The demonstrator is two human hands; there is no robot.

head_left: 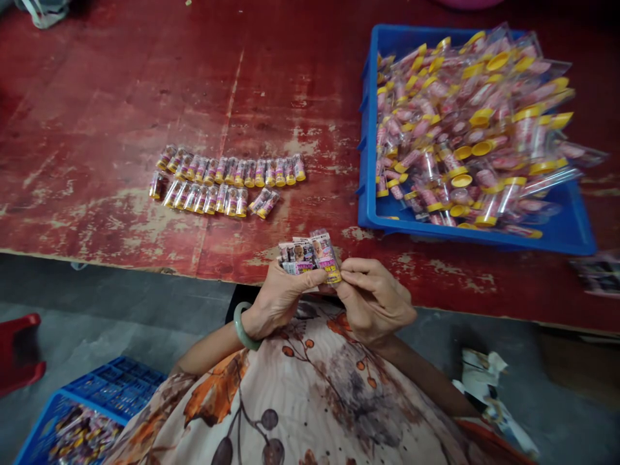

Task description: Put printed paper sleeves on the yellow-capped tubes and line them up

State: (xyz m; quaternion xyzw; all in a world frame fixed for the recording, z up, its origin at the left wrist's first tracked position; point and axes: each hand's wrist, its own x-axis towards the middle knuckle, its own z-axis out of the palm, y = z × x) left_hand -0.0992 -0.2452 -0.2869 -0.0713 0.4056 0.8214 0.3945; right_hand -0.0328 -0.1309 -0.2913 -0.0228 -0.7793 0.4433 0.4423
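Observation:
My left hand [285, 290], with a green bangle at the wrist, is closed on several small printed cards [299, 253], its thumb lying across them. Against the cards stands a small clear tube [323, 253] with a printed insert and a yellow lower end. The fingertips of my right hand [375, 297] are pinched at that tube's lower right edge. Beyond my hands, two rows of similar filled tubes [237, 171] lie on the red table [121, 97]. A pair of tubes [264, 203] lies at the right end of the nearer row.
A blue tray [367, 129] heaped with clear, yellow-capped tubes [450, 129] stands on the right. Below left, a blue crate [53, 403] holds more tubes beside a red stool [22, 355]. Dark printed sheets [598, 271] lie at the table's right edge.

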